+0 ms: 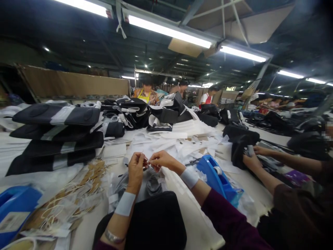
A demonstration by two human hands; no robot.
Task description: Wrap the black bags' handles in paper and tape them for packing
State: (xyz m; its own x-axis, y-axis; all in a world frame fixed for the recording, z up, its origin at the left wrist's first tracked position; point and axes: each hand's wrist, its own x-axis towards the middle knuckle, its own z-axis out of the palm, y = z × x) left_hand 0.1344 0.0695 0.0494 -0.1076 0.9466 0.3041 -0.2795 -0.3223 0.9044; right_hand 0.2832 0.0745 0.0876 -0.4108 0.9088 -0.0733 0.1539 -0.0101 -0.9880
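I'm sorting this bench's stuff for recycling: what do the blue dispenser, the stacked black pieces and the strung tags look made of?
The blue dispenser looks like hard glossy plastic: moulded edges, sheen. The stacked black pieces look like matte fabric with pale grey bands; fibre unclear. The strung tags seem brown card with off-white cord loops.

Small item [147,160] pinched between left hand [135,170] and right hand [163,160]: too small to identify. Blue bin [15,205] at bench [253,189] near-left corner is cut off by frame edge.
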